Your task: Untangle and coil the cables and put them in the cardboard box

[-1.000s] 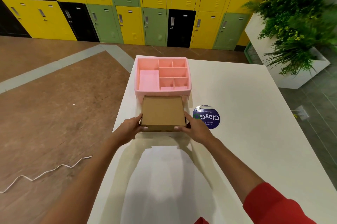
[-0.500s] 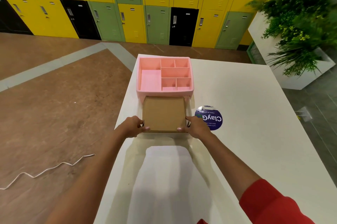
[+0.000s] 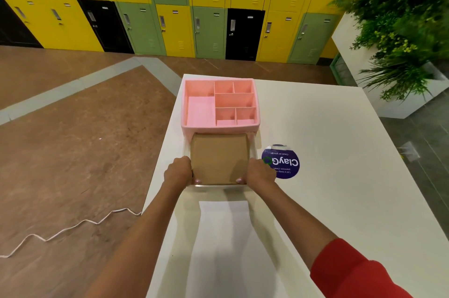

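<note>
Left hand [image 3: 178, 171] and right hand [image 3: 260, 172] are each curling round a near corner of the cardboard box [image 3: 220, 159], which is sitting on the table [image 3: 340, 176] just on the near side of the pink organiser [image 3: 218, 127], its top looking closed. A white cable [image 3: 97, 223] is lying uncoiled on the floor to the left, so the job is looking barely begun. Opening, coiling and packing all seem to be waiting.
</note>
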